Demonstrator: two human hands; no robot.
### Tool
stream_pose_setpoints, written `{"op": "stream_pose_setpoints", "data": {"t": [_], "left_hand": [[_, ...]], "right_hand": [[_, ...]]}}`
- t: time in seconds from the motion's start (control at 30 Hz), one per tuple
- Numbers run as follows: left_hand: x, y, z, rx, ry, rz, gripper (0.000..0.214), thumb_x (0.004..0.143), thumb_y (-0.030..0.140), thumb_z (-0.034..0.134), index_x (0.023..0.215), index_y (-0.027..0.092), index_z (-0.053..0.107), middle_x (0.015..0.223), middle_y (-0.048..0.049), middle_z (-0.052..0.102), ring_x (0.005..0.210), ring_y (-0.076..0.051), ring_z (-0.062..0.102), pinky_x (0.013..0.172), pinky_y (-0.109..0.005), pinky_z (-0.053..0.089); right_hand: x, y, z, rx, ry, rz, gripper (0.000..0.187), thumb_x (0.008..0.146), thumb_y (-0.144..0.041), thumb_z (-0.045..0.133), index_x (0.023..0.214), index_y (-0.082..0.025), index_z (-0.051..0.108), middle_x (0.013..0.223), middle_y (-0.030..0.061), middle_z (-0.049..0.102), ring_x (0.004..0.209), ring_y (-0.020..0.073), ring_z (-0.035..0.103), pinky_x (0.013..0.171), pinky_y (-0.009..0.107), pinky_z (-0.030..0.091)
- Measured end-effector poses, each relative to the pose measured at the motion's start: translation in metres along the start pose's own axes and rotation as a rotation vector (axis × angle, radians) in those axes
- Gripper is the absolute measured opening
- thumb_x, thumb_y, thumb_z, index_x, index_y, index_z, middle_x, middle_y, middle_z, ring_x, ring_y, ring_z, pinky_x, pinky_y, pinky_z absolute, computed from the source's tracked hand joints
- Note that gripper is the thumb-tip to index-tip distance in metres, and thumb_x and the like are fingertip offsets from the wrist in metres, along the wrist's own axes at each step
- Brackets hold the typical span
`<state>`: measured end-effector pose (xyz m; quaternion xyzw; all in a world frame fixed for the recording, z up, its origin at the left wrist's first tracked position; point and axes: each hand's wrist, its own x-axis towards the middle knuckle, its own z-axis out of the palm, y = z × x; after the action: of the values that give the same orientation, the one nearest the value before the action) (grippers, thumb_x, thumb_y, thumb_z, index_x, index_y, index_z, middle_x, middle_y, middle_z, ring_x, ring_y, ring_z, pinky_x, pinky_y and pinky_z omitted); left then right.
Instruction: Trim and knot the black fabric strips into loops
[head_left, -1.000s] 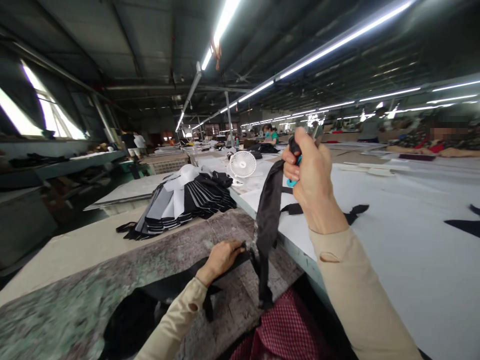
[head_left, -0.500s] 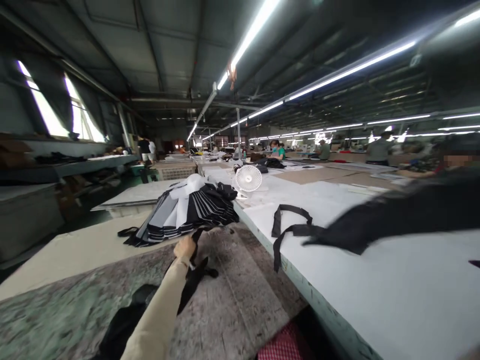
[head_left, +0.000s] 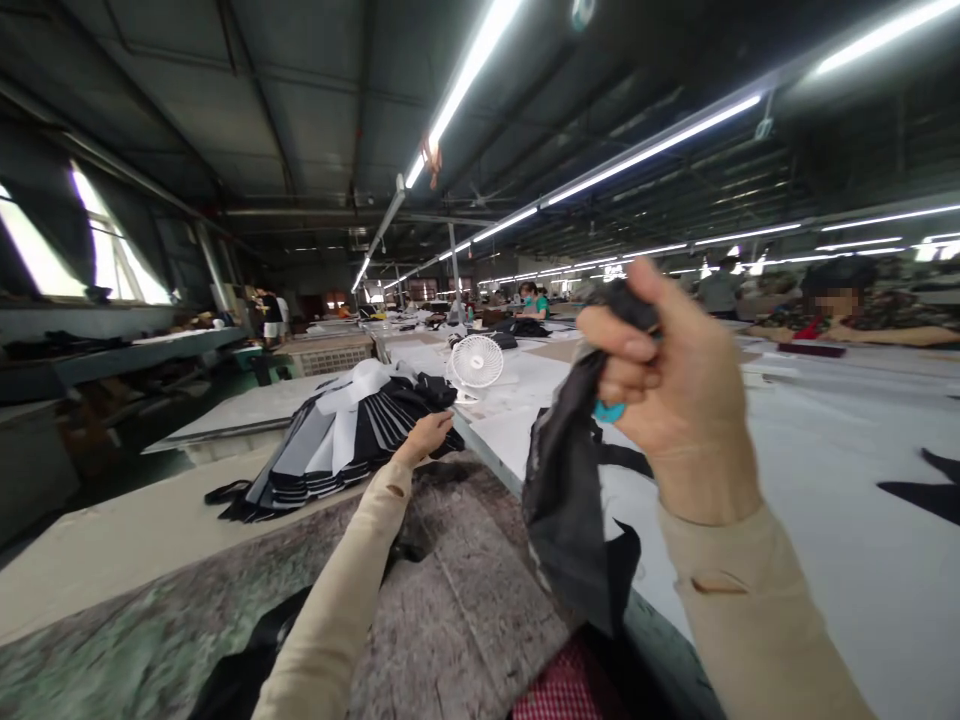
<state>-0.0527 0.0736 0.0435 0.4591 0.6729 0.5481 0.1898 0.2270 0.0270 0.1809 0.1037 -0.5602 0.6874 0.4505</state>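
My right hand (head_left: 660, 370) is raised close to the camera, its fingers closed on a black fabric piece (head_left: 574, 500) that hangs down below it. A small blue object (head_left: 609, 411) shows under those fingers; its kind is not clear. Farther off, my left hand (head_left: 426, 438) has its fingers pressed together at dark cloth by the right side of a fanned pile of black, grey and white fabric pieces (head_left: 330, 425). Whether that cloth belongs to the pile, I cannot tell. More black cloth (head_left: 251, 650) lies partly hidden under my left forearm.
A small white fan (head_left: 476, 361) stands on the white-topped table (head_left: 787, 570), beyond the pile. Black pieces (head_left: 926, 490) lie at that table's right. Across it is a person (head_left: 832, 300) with forearms on the tabletop. A worn, stained board (head_left: 465, 560) is nearest me.
My right hand has come into view with a black fabric piece. The strapped black piece is no longer spread across the white table. My left hand has moved forward and right, beside the pile.
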Motion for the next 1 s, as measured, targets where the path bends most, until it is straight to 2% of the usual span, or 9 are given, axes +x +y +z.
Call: {"op": "stream_pose_setpoints", "data": {"t": [0.17,0.23,0.3,0.43,0.57,0.67,0.77,0.87,1.0], "left_hand": [[-0.073,0.035,-0.008,-0.301,-0.288,0.077,0.076,0.080,0.075,0.023,0.098,0.015,0.066,0.097,-0.0132,0.069,0.092,-0.026,0.063,0.082,-0.039,0.047],[-0.107,0.038,-0.009,-0.553,-0.443,0.082,0.075,0.076,0.078,0.029,0.096,0.014,0.065,0.088,-0.0128,0.068,0.081,-0.025,0.064,0.077,-0.038,0.048],[-0.134,0.036,-0.010,-0.680,-0.461,0.076,0.056,0.075,0.067,0.051,0.092,0.015,0.063,0.074,-0.0071,0.066,0.067,-0.018,0.061,0.067,-0.031,0.048],[-0.157,0.026,-0.012,-0.533,-0.156,0.072,0.024,0.069,0.035,0.073,0.074,0.017,0.059,0.054,0.0050,0.052,0.048,-0.007,0.044,0.051,-0.020,0.036],[-0.168,0.010,-0.013,-0.225,0.122,0.150,0.017,0.072,0.033,0.069,0.074,0.018,0.062,0.063,0.0027,0.058,0.059,-0.011,0.050,0.058,-0.021,0.037],[-0.186,-0.007,-0.010,-0.158,0.176,0.092,0.025,0.068,0.033,0.072,0.089,0.021,0.067,0.076,-0.0009,0.065,0.070,-0.016,0.057,0.063,-0.023,0.040],[-0.198,-0.022,-0.007,-0.276,0.160,-0.021,0.047,0.062,0.035,0.076,0.105,0.021,0.062,0.069,0.0001,0.063,0.064,-0.017,0.057,0.058,-0.024,0.040],[-0.181,-0.025,-0.010,-0.307,0.190,-0.005,0.044,0.065,0.035,0.073,0.103,0.018,0.059,0.062,0.0022,0.059,0.060,-0.015,0.056,0.058,-0.024,0.041],[-0.116,-0.008,-0.029,0.041,0.423,0.119,0.017,0.069,0.030,0.066,0.078,0.018,0.057,0.074,-0.0015,0.061,0.075,-0.019,0.059,0.070,-0.028,0.044]], "right_hand": [[0.011,0.063,-0.019,-0.169,-0.343,0.415,0.041,0.086,-0.051,0.051,0.067,-0.014,0.051,0.037,-0.0116,0.022,0.032,0.0021,0.009,0.031,0.018,0.007],[0.012,0.079,-0.026,-0.223,-0.364,0.468,0.040,0.085,-0.050,0.052,0.075,-0.012,0.057,0.039,-0.0113,0.024,0.033,0.0022,0.008,0.033,0.018,0.005],[0.014,0.086,-0.030,-0.299,-0.386,0.516,0.043,0.085,-0.051,0.051,0.085,-0.010,0.061,0.043,-0.0105,0.027,0.036,0.0026,0.008,0.034,0.019,0.004],[0.021,0.093,-0.030,-0.763,-0.343,0.504,0.037,0.085,-0.045,0.050,0.081,-0.011,0.062,0.048,-0.0073,0.033,0.040,0.0039,0.018,0.039,0.021,0.011],[0.018,0.103,-0.030,-1.330,-0.261,0.288,0.033,0.080,-0.033,0.056,0.054,-0.013,0.050,0.051,-0.0034,0.040,0.050,0.0068,0.034,0.049,0.022,0.021],[0.007,0.113,-0.035,-1.319,-0.199,0.235,0.032,0.079,-0.037,0.056,0.057,-0.013,0.053,0.053,-0.0032,0.043,0.054,0.0084,0.038,0.052,0.023,0.024],[0.012,0.120,-0.037,-1.208,-0.128,0.198,0.031,0.079,-0.040,0.055,0.065,-0.013,0.060,0.058,-0.0024,0.049,0.057,0.0097,0.043,0.055,0.022,0.028],[0.049,0.120,-0.031,-1.309,-0.056,0.106,0.030,0.078,-0.038,0.057,0.065,-0.012,0.062,0.057,-0.0008,0.053,0.059,0.0115,0.047,0.057,0.023,0.031],[0.108,0.110,-0.008,-1.274,-0.101,-0.202,0.019,0.080,-0.028,0.058,0.081,-0.011,0.067,0.073,0.0017,0.063,0.072,0.0128,0.053,0.069,0.024,0.036]]}}
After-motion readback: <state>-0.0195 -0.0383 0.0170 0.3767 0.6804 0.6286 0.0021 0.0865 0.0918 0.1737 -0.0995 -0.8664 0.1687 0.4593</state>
